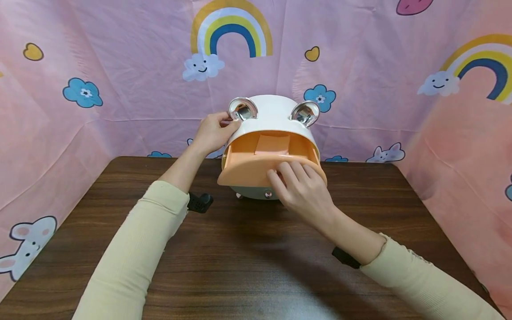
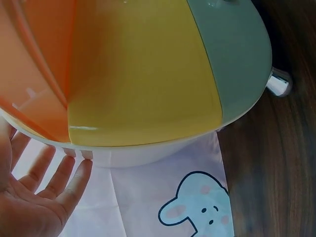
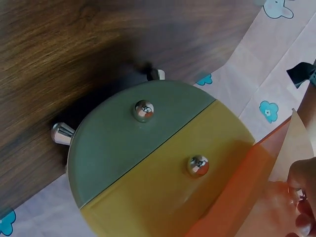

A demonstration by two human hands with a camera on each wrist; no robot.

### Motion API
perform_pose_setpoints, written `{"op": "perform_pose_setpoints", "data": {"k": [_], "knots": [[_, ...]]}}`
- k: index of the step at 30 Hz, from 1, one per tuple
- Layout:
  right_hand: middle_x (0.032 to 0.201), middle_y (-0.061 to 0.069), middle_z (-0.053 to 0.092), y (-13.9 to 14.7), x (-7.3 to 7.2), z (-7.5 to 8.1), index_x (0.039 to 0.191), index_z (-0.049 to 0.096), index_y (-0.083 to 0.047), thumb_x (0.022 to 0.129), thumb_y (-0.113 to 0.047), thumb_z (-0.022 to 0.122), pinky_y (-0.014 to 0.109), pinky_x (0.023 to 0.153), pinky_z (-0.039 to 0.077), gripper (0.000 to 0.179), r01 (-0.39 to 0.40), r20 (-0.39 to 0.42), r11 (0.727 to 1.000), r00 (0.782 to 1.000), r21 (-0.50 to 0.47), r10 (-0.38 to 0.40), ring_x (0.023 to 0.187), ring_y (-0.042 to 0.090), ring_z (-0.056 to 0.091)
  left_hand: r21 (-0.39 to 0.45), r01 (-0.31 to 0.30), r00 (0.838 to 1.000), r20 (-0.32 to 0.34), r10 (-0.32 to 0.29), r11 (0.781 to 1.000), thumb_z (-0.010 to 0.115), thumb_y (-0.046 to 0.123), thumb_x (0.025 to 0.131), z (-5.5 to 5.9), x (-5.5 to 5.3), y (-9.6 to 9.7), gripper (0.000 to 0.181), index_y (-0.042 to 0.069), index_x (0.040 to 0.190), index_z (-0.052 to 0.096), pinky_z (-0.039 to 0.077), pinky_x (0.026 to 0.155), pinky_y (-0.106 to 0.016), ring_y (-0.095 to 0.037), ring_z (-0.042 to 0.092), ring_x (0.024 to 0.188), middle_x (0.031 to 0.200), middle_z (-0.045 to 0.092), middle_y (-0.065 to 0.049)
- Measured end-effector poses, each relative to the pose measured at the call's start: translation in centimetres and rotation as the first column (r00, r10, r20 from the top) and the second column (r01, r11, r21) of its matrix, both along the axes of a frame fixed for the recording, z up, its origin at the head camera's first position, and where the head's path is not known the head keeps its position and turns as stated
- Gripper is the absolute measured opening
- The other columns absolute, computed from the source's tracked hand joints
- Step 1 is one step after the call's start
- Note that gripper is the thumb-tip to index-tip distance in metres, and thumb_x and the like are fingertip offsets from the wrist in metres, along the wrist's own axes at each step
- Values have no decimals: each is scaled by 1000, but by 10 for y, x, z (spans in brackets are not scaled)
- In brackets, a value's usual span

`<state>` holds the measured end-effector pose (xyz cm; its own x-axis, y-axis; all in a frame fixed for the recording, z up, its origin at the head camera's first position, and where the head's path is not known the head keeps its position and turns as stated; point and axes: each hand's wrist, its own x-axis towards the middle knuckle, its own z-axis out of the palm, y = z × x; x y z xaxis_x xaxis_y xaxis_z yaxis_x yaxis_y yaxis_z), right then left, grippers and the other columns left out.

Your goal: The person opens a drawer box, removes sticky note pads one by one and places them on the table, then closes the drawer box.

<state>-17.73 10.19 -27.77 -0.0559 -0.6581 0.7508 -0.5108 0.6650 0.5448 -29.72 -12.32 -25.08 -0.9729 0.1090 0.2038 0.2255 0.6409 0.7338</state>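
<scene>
A round white storage box (image 1: 274, 110) with two silver ears (image 1: 306, 113) stands toward the back of the table. Its top orange drawer (image 1: 244, 172) is pulled out and tilts toward me. My right hand (image 1: 302, 189) is at this drawer's front, pinching its silver knob (image 3: 300, 194) with curled fingers. Below it, the yellow drawer (image 3: 168, 173) and the green drawer (image 3: 113, 133) are closed, each with a round silver knob. My left hand (image 1: 216, 132) rests against the box's left side by the ear, its fingers extended along the white shell in the left wrist view.
The box stands on short silver feet (image 3: 62, 134) on a dark wooden table (image 1: 240, 266). Pink printed cloth (image 1: 152, 53) hangs behind the table and along both sides. An orange piece (image 1: 273, 144) shows inside the pulled-out drawer.
</scene>
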Motion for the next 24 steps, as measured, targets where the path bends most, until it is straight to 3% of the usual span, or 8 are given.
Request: {"op": "perform_pose_setpoints", "data": {"k": [13,24], "knots": [[75,10,52,-1,31,17,83,58,-1,90,0,48,29,54,42,12,-33,-11,999,999,20,33,61,23,49,-8,5,1000,-17,-5,1000,51,35,92,1,0,0,33,9,108,63,46,91,-40,-24,55,113,117,61,-9],[75,8,52,1,41,17,81,59,-1,88,3,46,27,55,42,15,-79,-31,997,996,6,79,59,21,48,-8,9,1000,-24,-10,1000,51,35,92,2,0,0,34,9,110,63,47,91,-39,-23,56,112,116,62,-10]]}}
